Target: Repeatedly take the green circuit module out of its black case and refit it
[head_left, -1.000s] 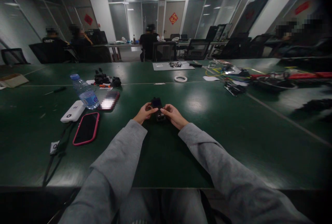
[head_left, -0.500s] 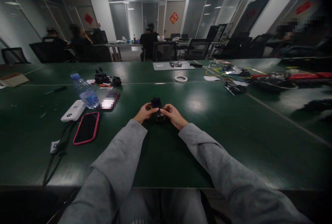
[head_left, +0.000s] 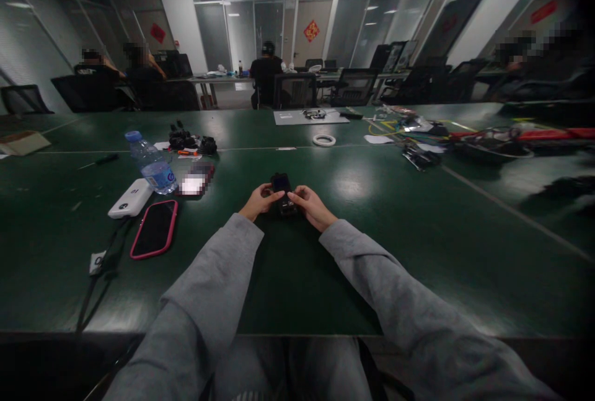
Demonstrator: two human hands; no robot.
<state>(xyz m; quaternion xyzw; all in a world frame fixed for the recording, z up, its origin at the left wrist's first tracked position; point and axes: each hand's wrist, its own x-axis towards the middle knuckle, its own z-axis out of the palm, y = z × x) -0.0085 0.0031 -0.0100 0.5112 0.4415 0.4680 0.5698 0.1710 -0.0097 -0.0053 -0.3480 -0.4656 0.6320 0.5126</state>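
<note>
A small black device [head_left: 281, 188] with a dark screen and small buttons is held just over or on the green table [head_left: 297, 302], in the middle of the head view. My left hand [head_left: 258, 200] grips its left side, thumb across its front. On the right side my right hand [head_left: 311, 205] grips it too, with the thumb near the buttons. The fingers behind the device are partly hidden.
To the left are a pink-edged phone [head_left: 155, 229], a white power bank [head_left: 131, 198] with a cable, a water bottle [head_left: 157, 171] and another phone [head_left: 197, 179]. Beyond the device lies a white ring [head_left: 324, 140]. Cables and tools [head_left: 421, 156] lie at right; people sit behind.
The right thumb has shifted slightly on the device, and the device looks a little less tilted. Both hands keep hold of it.
</note>
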